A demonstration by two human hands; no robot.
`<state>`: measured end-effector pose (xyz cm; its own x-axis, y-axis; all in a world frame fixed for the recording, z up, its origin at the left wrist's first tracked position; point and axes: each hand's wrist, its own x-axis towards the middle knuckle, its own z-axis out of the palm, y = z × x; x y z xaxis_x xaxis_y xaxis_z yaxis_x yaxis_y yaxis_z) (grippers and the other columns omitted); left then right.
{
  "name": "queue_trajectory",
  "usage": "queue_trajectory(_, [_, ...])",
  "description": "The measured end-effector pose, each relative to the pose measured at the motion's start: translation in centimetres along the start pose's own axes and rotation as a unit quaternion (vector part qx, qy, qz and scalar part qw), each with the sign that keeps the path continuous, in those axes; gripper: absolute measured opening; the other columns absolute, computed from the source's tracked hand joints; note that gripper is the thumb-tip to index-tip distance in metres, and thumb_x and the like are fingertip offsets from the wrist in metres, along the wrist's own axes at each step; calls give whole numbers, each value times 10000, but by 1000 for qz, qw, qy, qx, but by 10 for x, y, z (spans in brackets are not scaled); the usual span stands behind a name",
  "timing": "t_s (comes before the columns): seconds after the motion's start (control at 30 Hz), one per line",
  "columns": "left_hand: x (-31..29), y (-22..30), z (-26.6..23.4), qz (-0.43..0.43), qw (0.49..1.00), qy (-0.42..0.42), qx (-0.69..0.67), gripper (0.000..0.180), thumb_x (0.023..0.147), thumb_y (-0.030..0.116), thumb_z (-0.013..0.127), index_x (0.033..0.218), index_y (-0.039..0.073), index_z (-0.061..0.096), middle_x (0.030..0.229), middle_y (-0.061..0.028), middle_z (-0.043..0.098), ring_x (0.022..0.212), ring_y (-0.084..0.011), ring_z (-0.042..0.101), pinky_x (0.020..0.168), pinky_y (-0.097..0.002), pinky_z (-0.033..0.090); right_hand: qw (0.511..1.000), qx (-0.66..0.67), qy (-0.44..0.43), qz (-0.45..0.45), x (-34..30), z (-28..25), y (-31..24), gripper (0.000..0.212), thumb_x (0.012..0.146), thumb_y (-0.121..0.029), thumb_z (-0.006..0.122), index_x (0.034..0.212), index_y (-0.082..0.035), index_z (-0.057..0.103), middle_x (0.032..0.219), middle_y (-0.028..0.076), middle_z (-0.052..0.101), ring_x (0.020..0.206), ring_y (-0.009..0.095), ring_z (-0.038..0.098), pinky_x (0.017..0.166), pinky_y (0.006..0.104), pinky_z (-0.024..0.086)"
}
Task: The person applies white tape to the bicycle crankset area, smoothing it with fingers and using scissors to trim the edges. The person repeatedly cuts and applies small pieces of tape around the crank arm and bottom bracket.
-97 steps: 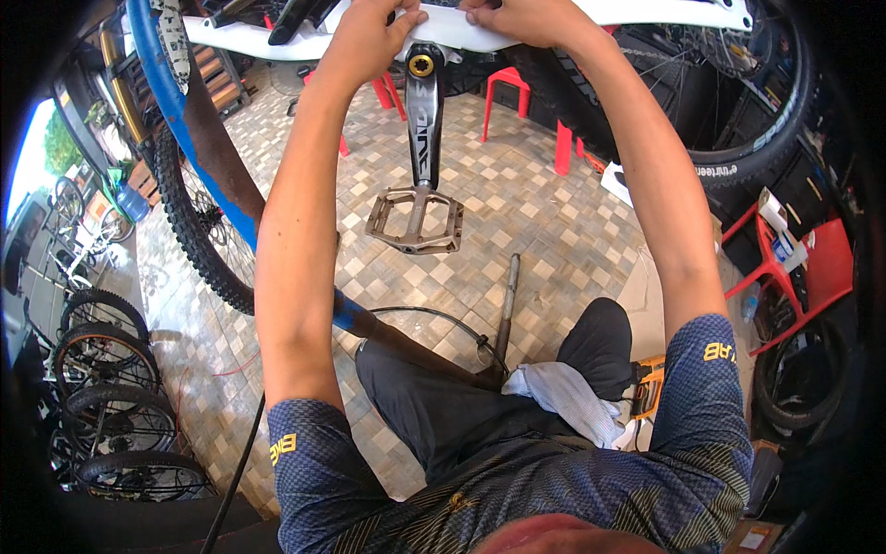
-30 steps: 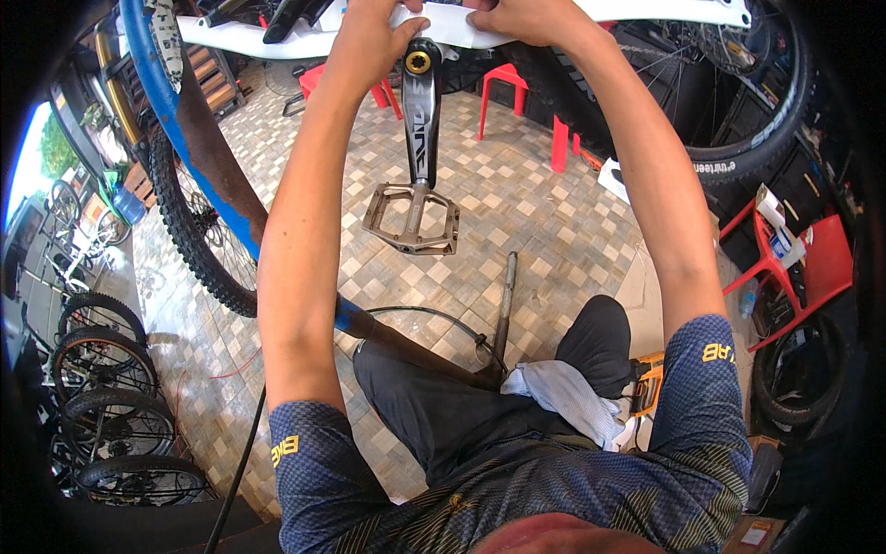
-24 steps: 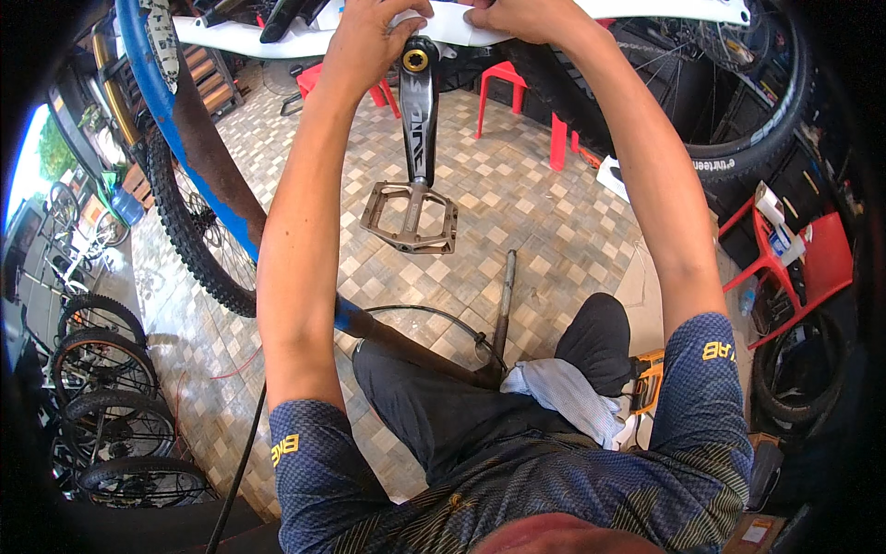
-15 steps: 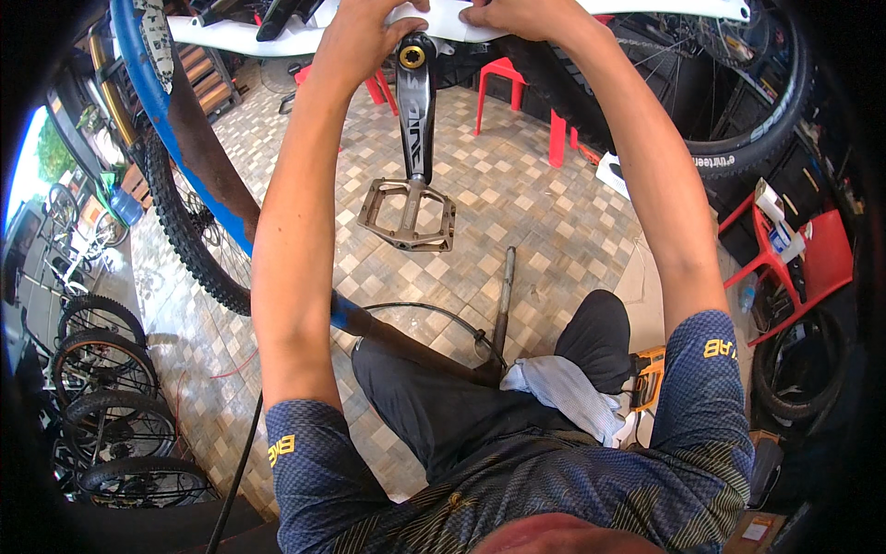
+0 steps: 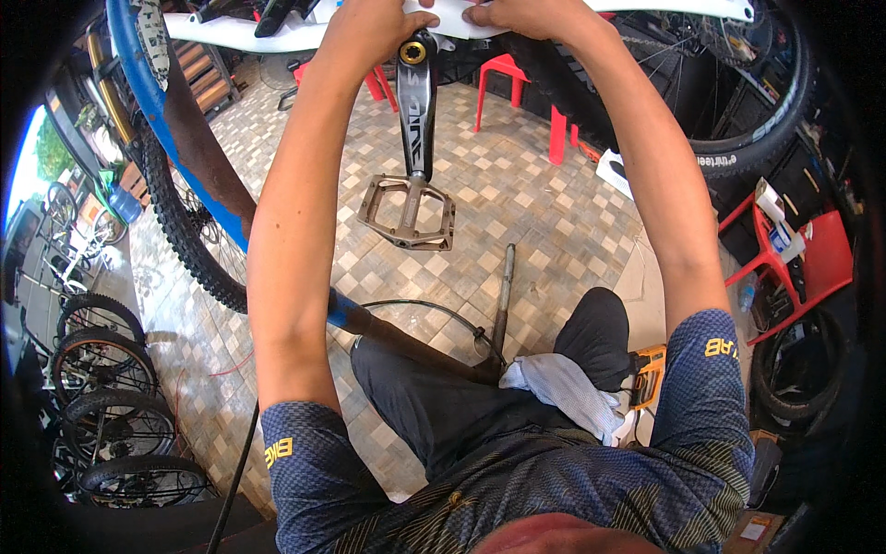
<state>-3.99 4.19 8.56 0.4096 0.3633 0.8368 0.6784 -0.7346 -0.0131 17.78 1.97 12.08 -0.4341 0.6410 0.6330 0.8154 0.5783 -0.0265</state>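
A white bicycle frame (image 5: 242, 34) runs across the top of the view. My left hand (image 5: 383, 23) is on its middle part, just above the black crank arm (image 5: 418, 115), with the thumb bent in against the white surface. A short gap away, my right hand (image 5: 531, 17) rests on the same part, thumb pointing toward the left one. Both hands are closed onto the frame, though the upper edge cuts off some fingers. Below the crank hangs a bronze-grey flat pedal (image 5: 409, 217). I cannot make out a small white flap between the thumbs.
A worn blue pole (image 5: 208, 166) curves down the left side toward my legs. A grey cloth (image 5: 563, 392) lies over my lap beside a yellow-black power tool (image 5: 649, 374). Red chairs (image 5: 826, 258) stand at the right; several bicycle wheels (image 5: 106, 369) line the left.
My left hand has shifted slightly, its thumb now lying closer to the right hand on the white surface. The right hand stays nearly in place.
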Motion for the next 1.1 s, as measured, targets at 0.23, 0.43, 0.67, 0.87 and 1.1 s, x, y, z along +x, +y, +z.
queue_trajectory(0.23, [0, -15, 0, 45, 999, 5, -27, 300, 735, 137, 856, 950, 84, 654, 971, -162, 666, 1025, -387, 604, 890, -472, 466, 1000, 4, -19, -5, -2, -5, -5, 189, 750, -166, 766, 838, -21, 681, 775, 181, 700, 774, 340, 700, 710, 439, 527])
queue_trajectory(0.43, [4, -19, 2, 39, 998, -2, -56, 324, 716, 117, 862, 949, 75, 639, 911, -147, 671, 970, -369, 631, 851, -457, 474, 999, -13, -12, -29, -1, -2, 1, 248, 736, -136, 770, 942, -35, 677, 828, 182, 702, 824, 355, 698, 739, 442, 532])
queue_trajectory(0.67, [4, -13, 0, 45, 998, 2, -43, 352, 705, 97, 858, 941, 63, 599, 901, -160, 665, 967, -391, 631, 837, -471, 475, 979, -46, 81, -182, -18, 8, 3, 369, 776, -94, 730, 1134, -52, 653, 951, 174, 653, 941, 381, 644, 843, 463, 513])
queue_trajectory(0.87, [2, -13, 2, 46, 998, 20, -34, 395, 715, 93, 849, 991, 77, 568, 956, -153, 658, 1000, -392, 617, 876, -470, 465, 963, -73, 149, -213, -32, 16, 5, 395, 804, -121, 722, 1195, -87, 680, 1040, 127, 633, 977, 345, 622, 826, 459, 501])
queue_trajectory(1.1, [-2, -11, 2, 55, 998, 28, -19, 405, 732, 98, 848, 1029, 76, 573, 1010, -152, 663, 1045, -386, 607, 910, -469, 464, 959, -101, 166, -207, -36, 22, 7, 394, 819, -160, 720, 1208, -101, 705, 1065, 104, 628, 1011, 307, 612, 838, 443, 469])
